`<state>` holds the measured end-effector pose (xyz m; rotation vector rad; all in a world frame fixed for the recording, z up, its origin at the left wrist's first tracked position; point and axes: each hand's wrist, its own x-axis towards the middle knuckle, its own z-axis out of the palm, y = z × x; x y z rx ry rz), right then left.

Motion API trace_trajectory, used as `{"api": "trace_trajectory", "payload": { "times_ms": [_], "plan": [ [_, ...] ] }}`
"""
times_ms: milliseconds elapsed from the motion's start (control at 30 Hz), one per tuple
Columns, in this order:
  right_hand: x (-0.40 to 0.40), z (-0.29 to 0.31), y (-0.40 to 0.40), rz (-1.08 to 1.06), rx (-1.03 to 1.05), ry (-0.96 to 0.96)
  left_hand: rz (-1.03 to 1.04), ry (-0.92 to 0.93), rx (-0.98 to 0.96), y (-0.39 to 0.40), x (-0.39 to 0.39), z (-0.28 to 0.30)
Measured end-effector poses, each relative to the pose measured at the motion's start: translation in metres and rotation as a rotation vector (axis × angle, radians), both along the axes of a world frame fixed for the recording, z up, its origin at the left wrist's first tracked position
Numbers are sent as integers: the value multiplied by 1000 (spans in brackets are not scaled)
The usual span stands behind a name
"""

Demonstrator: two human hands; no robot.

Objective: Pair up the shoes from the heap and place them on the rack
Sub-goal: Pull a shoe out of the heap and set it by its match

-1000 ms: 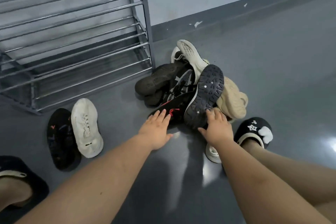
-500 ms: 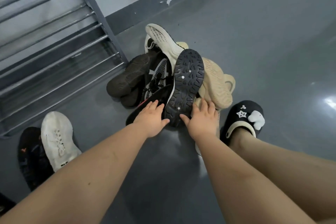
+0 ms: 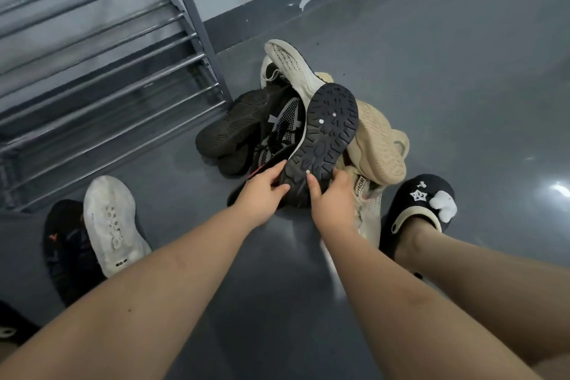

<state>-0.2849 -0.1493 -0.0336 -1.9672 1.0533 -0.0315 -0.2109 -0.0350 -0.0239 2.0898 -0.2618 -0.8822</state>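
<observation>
Fingers (image 3: 279,168) of both hands grip black sneaker (image 3: 324,139), sole up.
Lift it clear toward six o'clock; beige shoe (image 3: 377,145) at three could tumble.

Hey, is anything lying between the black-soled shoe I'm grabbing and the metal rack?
Nothing visible blocks it. Both the left hand and right hand already grip the upturned black-soled shoe atop the heap. The grey floor between heap and metal rack is bare; the white sneaker and black shoe lie nearer you, aside.
</observation>
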Motion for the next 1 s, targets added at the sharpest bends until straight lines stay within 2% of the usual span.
{"api": "trace_trajectory", "payload": {
  "times_ms": [233,400,467,533,600,667,800,1000],
  "plan": [
    [2,43,43,28,102,-170,153,-72,-110,55,1,42],
    [3,71,95,132,237,-183,262,-144,-192,124,-23,74],
    [2,76,118,112,409,-178,273,-164,-152,150,-36,82],
    [-2,80,140,86,568,-152,238,-220,-34,172,-51,90],
    [-9,81,155,118,646,-92,162,-315,117,189,-64,96],
    [-16,82,165,145,715,-59,117,-347,175,201,-78,101],
    [-19,87,176,192,766,23,88,-373,165,214,-96,108],
    [-17,108,166,202,842,28,101,-403,56,215,-92,123]
  ]
}}
